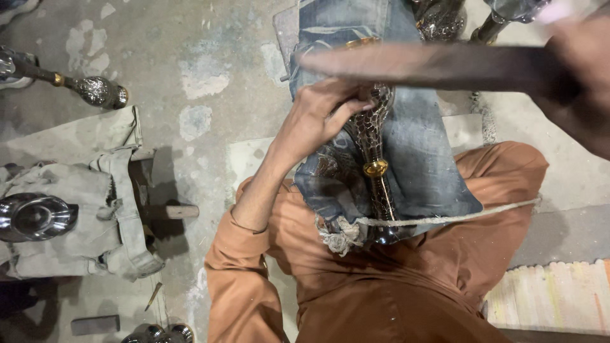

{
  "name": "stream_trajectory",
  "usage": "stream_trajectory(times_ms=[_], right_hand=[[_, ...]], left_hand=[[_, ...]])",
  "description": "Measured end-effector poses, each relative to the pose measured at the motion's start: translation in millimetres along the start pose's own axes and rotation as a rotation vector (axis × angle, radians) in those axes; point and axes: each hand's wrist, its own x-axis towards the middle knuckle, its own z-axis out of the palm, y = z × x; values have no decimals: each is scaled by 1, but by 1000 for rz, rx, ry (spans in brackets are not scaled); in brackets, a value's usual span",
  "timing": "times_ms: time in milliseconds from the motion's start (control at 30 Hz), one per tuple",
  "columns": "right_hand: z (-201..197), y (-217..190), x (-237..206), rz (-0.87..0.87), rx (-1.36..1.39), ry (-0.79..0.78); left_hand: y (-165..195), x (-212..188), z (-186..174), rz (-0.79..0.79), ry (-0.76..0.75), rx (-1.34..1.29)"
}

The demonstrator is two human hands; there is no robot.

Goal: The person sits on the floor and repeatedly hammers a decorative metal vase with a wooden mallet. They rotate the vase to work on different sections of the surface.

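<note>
2 hands worked 1 engraved metal stem (372, 136) laid on denim cloth (419, 159) over the lap.
Left hand (321, 117) clamped the stem; right hand (581, 70) swung a blurred flat tool (419, 63), grip closed on it. Best pinned firmly, strikes square.

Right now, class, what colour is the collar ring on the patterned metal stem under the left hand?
Gold: the collar ring shows best in the head view.

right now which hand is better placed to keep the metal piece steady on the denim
Left. The left hand already presses its fingers onto the patterned metal stem lying on the denim cloth. The right hand is raised off it, gripping a blurred long dark tool.
</note>
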Motion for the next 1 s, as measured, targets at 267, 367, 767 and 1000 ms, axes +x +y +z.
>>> stream_trajectory(times_ms=[267, 367, 767, 1000], right_hand=[[-14, -39, 23, -200, -170, 17], [-16, -39, 24, -247, -227, 11], [-23, -47, 21, -303, -394, -8], [-12, 8, -2, -93, 10, -13]], left_hand=[[-9, -1, 3, -33, -30, -9], [-9, 0, 2, -47, -21, 8], [-5, -2, -2, -24, 0, 60], [11, -13, 26, -241, 238, -285]])
